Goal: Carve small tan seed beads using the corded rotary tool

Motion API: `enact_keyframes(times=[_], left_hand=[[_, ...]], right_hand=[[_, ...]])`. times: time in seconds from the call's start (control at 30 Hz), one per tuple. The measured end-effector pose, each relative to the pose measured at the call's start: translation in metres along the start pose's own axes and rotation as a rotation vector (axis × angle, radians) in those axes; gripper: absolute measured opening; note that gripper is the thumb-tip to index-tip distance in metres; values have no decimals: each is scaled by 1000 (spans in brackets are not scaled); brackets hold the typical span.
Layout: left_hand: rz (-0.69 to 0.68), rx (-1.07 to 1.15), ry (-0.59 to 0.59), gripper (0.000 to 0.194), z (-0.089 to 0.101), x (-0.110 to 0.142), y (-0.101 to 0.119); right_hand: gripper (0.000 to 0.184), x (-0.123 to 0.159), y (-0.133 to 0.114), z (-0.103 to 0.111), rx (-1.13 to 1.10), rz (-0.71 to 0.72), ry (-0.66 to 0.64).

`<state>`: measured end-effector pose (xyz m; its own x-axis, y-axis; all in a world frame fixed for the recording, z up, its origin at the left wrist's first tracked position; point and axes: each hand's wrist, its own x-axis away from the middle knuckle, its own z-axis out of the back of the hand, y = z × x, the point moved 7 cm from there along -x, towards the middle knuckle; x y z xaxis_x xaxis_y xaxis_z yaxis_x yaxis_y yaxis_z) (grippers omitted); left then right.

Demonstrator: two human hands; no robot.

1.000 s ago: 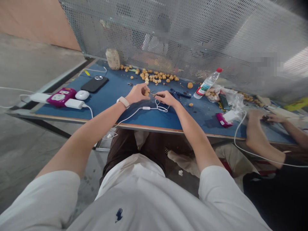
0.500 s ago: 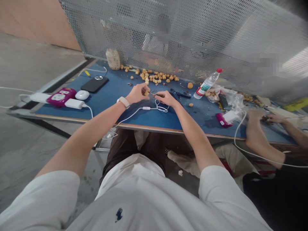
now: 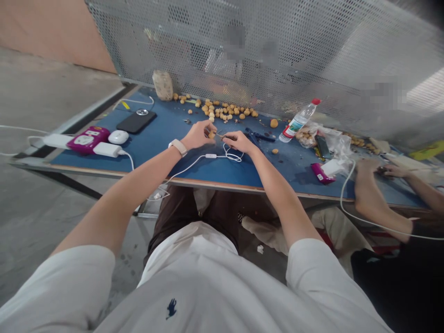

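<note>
Over the blue table, my left hand (image 3: 199,133) is closed, its fingers pinching a small round tan ball (image 3: 211,134); its exact kind is too small to tell. Close beside it, my right hand (image 3: 238,140) grips a slim dark tool with a thin metal tip (image 3: 219,135) pointing left at the ball. Whether the tip touches the ball I cannot tell. A white cord (image 3: 233,156) with an inline switch (image 3: 211,156) loops just below my right hand. Blue-handled pliers (image 3: 258,135) lie right of that hand.
Several tan balls (image 3: 229,109) lie along the mesh panel (image 3: 194,55). To the left are a phone (image 3: 137,121), a purple power strip (image 3: 89,140) and a white earbud case (image 3: 118,137). At right stand a water bottle (image 3: 299,121), plastic bags (image 3: 338,143) and a co-worker's hands (image 3: 397,170).
My hands stay almost in place, with the ball and tool still held; the ball appears slightly turned. At right, the white cable by the co-worker has shifted slightly.
</note>
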<state>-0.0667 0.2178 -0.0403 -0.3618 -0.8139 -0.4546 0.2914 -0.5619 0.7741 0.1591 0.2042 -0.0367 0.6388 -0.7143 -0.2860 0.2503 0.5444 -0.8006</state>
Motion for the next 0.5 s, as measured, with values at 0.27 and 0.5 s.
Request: enact_keyframes(times=[0.27, 0.5], left_hand=[[17, -58, 2, 48, 1, 0, 1], [72, 14, 20, 40, 2, -1, -5]], right_hand=[[93, 2, 2, 2, -28, -25, 12], [94, 3, 5, 3, -54, -36, 37]])
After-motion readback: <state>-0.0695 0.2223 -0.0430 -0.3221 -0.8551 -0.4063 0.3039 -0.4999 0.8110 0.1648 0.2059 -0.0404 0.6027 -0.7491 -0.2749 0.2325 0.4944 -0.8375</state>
